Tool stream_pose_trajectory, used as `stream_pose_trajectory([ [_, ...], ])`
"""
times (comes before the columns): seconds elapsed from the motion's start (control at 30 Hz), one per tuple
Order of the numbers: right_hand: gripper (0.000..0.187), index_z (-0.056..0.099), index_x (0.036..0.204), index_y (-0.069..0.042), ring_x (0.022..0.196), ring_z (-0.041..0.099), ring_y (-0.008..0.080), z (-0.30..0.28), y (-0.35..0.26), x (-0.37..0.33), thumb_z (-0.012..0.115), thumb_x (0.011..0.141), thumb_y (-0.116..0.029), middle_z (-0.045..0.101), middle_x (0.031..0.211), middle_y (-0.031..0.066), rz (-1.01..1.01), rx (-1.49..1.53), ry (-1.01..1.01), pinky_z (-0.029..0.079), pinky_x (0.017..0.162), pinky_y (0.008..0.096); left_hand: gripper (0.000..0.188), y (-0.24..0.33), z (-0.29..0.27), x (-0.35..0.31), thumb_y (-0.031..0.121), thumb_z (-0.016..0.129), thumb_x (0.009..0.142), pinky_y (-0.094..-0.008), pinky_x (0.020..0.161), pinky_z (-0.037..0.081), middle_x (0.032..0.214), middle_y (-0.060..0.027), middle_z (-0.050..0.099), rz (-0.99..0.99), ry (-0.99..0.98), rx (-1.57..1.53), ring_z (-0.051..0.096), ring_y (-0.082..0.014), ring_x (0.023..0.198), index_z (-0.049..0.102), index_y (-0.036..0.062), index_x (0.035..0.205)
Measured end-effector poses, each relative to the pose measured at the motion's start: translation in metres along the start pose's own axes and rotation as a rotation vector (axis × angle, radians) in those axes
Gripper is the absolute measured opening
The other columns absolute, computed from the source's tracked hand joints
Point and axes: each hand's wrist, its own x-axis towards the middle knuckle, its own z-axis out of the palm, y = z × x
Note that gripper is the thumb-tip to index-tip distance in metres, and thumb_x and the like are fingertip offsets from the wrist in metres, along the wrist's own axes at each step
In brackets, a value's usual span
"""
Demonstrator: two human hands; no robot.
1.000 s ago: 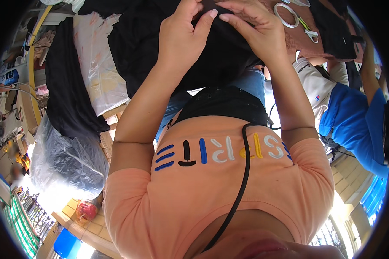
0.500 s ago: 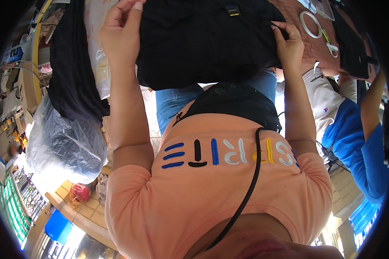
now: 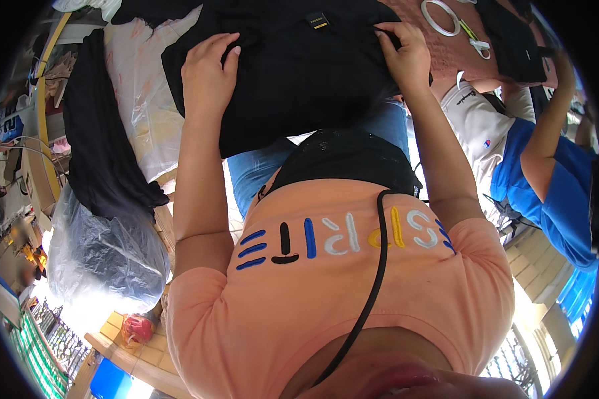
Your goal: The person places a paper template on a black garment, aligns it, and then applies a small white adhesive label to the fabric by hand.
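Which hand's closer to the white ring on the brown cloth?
Right. The right hand is at the black garment's right side, just short of and left of the white ring. The left hand is across the garment, much farther left.

Am seeing a yellow post (image 3: 44,125) and crowded shelving (image 3: 37,178) far left of the left hand (image 3: 208,73), tan tiles (image 3: 153,354) well behind it and also behind the right hand (image 3: 409,61), and noticing white glare (image 3: 72,300) beside dark openwork railing (image 3: 58,332) on the left hand's side.
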Motion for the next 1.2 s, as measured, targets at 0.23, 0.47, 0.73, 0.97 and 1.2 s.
stream_pose_trajectory([
  [0.23,0.011,0.076,0.095,-0.014,0.089,0.064,0.0304,0.0,-0.005,0.0,0.076,0.085,-0.017,0.07,0.09,0.005,-0.023,0.004,0.078,0.052,0.082,0.0422,0.044,0.025,0.039,0.001,0.033,0.072,0.092,-0.0492,0.112,0.04,0.139,-0.0113,0.063,0.159,0.051,0.007,0.053,-0.0366,0.135,0.069,0.0151,0.131],
  [0.47,0.01,0.076,0.094,-0.014,0.092,0.064,0.0299,0.002,-0.008,0.004,0.075,0.085,-0.016,0.07,0.093,0.0044,-0.04,-0.006,0.079,0.052,0.083,0.0428,0.05,0.019,0.057,-0.007,0.044,0.06,0.099,-0.0525,0.119,0.029,0.153,-0.0085,0.053,-0.004,-0.038,0.024,0.041,-0.0328,0.147,0.062,0.0177,0.142],
  [0.73,0.025,0.075,0.102,-0.013,0.105,0.066,0.0306,-0.034,-0.01,0.026,0.077,0.087,-0.033,0.071,0.105,0.007,-0.159,-0.13,-0.322,0.052,0.092,0.0414,0.047,0.024,0.054,-0.006,0.04,0.06,0.1,-0.0496,0.117,0.035,0.149,-0.011,0.057,0.06,-0.072,0.105,0.047,-0.0349,0.143,0.062,0.0156,0.141],
  [0.97,0.082,0.049,0.151,-0.021,0.154,0.027,0.0338,-0.082,-0.055,0.094,0.065,0.086,-0.068,0.041,0.16,0.0116,-0.562,-0.263,0.001,0.027,0.116,0.0644,0.047,0.01,0.057,-0.003,0.036,0.055,0.104,-0.0501,0.118,0.033,0.152,-0.0128,0.054,0.068,-0.074,0.059,0.043,-0.0373,0.145,0.058,0.0118,0.145],
  [1.2,0.088,0.037,0.159,-0.017,0.157,0.017,0.0393,-0.081,-0.051,0.081,0.053,0.092,-0.072,0.026,0.167,0.0179,-0.601,-0.179,-0.119,0.017,0.119,0.0678,0.051,0.015,0.053,-0.006,0.04,0.052,0.105,-0.0553,0.121,0.025,0.159,-0.0092,0.046,-0.011,-0.175,0.04,0.035,-0.0325,0.152,0.054,0.0144,0.149],
])
